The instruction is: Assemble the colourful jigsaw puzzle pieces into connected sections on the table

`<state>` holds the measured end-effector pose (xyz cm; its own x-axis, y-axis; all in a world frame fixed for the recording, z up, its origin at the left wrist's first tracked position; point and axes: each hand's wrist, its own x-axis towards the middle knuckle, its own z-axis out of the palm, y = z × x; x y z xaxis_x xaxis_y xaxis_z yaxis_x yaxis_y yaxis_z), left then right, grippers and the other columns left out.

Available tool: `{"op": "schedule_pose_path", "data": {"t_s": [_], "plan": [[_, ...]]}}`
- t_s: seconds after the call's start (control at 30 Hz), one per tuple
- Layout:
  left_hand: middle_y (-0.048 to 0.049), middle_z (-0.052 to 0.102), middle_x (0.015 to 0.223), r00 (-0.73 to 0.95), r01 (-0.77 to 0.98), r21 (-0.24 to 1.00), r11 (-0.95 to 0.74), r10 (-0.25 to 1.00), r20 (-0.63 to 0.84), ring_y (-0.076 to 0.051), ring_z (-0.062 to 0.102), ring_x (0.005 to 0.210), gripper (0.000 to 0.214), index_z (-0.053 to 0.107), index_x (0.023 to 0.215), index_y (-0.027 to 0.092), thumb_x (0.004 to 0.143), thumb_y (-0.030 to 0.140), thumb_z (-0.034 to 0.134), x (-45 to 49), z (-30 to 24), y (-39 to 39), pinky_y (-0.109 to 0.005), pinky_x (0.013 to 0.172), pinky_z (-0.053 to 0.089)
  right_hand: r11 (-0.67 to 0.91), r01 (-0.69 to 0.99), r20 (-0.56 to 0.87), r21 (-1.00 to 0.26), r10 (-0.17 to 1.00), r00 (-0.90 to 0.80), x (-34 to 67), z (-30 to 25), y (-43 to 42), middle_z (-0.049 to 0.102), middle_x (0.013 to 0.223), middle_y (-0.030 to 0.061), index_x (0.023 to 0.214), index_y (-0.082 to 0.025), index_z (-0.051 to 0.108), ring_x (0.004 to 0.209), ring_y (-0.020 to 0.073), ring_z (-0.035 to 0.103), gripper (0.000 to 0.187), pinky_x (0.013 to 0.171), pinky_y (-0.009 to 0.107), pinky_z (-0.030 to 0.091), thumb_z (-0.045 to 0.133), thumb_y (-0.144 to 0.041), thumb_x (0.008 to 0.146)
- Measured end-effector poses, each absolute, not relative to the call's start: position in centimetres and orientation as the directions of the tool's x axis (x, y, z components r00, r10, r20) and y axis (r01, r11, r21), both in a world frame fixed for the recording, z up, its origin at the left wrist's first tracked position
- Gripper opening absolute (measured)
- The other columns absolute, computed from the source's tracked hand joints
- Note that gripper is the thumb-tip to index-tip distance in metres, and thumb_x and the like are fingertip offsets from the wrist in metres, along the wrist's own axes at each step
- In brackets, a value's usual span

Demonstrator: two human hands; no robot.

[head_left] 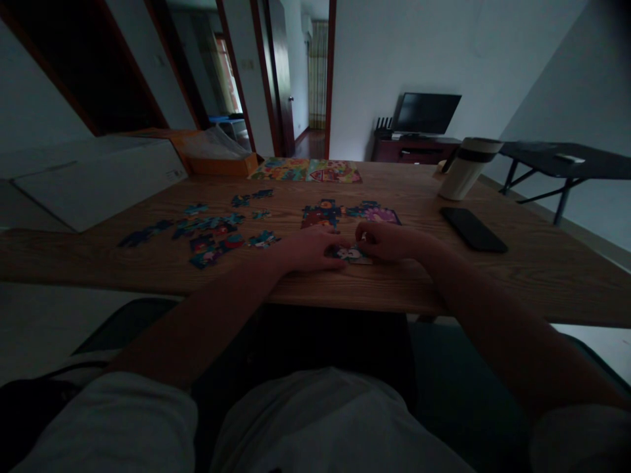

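Note:
Both my hands rest on the wooden table near its front edge. My left hand and my right hand meet over a small cluster of puzzle pieces, fingers curled and pinching its edges from each side. Just beyond them lies a partly joined puzzle section. Several loose colourful pieces are scattered to the left of my left hand. The room is dim and the finer detail of the pieces is hard to read.
A black phone lies right of my right hand. A white lidded cup stands behind it. Two picture sheets lie at the far edge, beside an orange box. A white box sits at the left.

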<state>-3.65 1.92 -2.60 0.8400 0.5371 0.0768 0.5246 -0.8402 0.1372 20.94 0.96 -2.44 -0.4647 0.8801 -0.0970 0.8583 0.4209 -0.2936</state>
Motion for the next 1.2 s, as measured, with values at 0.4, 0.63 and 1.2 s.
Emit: {"op": "schedule_pose_path", "data": {"t_s": [0.4, 0.63, 1.2], "plan": [[-0.0063, 0.060, 0.113, 0.855, 0.505, 0.117, -0.855, 0.514, 0.066, -0.022, 0.058, 0.104, 0.036, 0.071, 0.130, 0.033, 0.099, 0.047, 0.060, -3.7, -2.4, 1.8, -0.033, 0.096, 0.044, 0.413, 0.841, -0.194, -0.350, 0.846, -0.496, 20.0, -0.8, -0.1, 0.070, 0.092, 0.0086, 0.111, -0.018, 0.067, 0.075, 0.0195, 0.063, 0.035, 0.067, 0.029, 0.043, 0.063, -0.046, 0.091], [-0.0013, 0.061, 0.137, 0.934, 0.337, 0.082, -0.938, 0.344, 0.092, -0.022, 0.057, 0.120, 0.034, 0.070, 0.132, 0.032, 0.102, 0.028, 0.054, -3.8, -2.2, 1.6, -0.034, 0.109, 0.037, 0.414, 0.826, -0.220, -0.383, 0.827, -0.517, 20.8, -1.0, 0.4, 0.070, 0.094, 0.0071, 0.116, -0.019, 0.066, 0.078, 0.0202, 0.063, 0.051, 0.068, 0.030, 0.044, 0.072, -0.056, 0.081], [-0.0076, 0.072, 0.110, 0.594, 0.554, 0.264, -0.789, 0.597, 0.540, -0.021, 0.065, 0.100, 0.028, 0.071, 0.117, 0.018, 0.100, 0.031, 0.054, -5.7, -1.4, 2.3, -0.033, 0.092, 0.048, 0.379, 0.835, 0.088, -0.399, 0.922, -0.377, 23.6, -1.6, 2.3, 0.067, 0.084, 0.0067, 0.117, -0.017, 0.066, 0.071, 0.0184, 0.058, 0.040, 0.065, 0.031, 0.042, 0.057, -0.048, 0.094]]}}
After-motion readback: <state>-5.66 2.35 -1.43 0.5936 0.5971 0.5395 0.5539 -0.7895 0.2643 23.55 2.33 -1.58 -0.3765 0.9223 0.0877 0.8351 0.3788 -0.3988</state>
